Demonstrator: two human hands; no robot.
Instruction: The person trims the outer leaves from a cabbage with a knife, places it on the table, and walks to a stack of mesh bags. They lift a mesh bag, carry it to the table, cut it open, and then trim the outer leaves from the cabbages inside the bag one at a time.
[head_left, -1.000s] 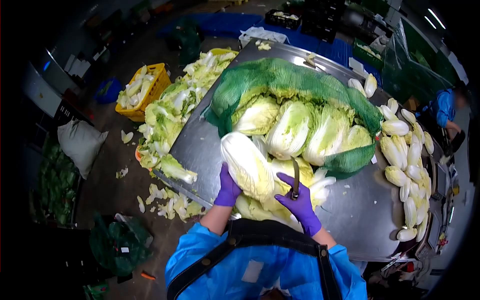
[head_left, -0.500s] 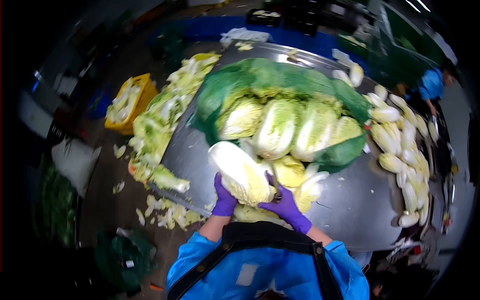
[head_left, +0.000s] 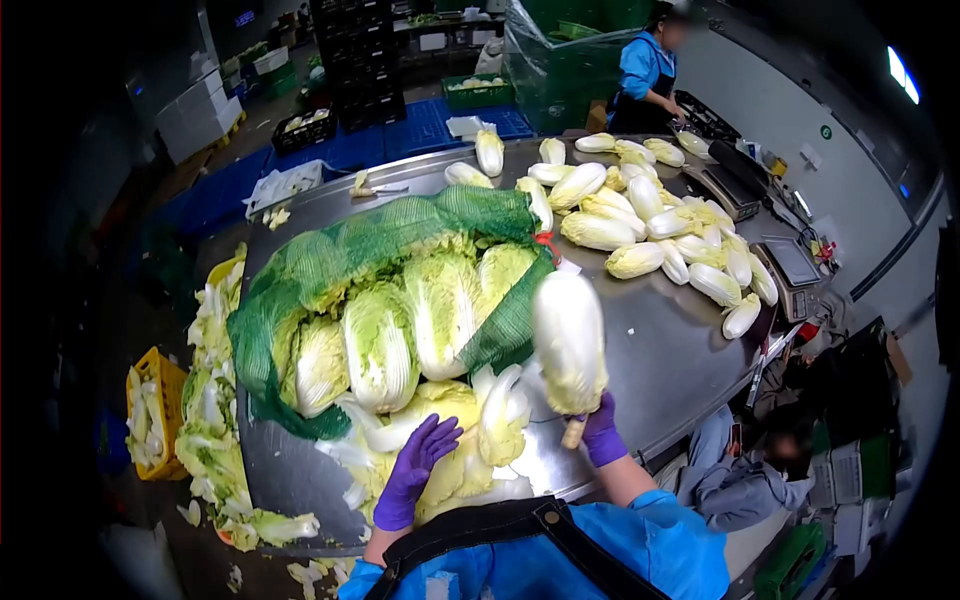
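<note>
My right hand (head_left: 603, 436), in a purple glove, is at the base of a trimmed pale napa cabbage (head_left: 568, 335) that stands upright above the steel table. A short wooden handle (head_left: 574, 432), like a knife's, sticks out beside that hand; its blade is hidden. My left hand (head_left: 418, 468), gloved alike, holds nothing, its fingers spread over loose yellow cabbage leaves (head_left: 455, 405). Ahead of it lies a green mesh bag (head_left: 400, 225), slit open, with several untrimmed napa cabbages (head_left: 380, 345) showing inside.
Many trimmed cabbages (head_left: 640, 215) are piled at the table's far right, near scales (head_left: 790, 265). A knife (head_left: 380, 190) lies at the back. Leaf waste (head_left: 212, 400) and a yellow crate (head_left: 158, 415) are left. One person (head_left: 648, 75) stands behind the pile; another (head_left: 745, 490) is at right.
The cabbage, held between both hands before, has swung right and upright with my right hand. My left hand has let go and opened. The view has turned right.
</note>
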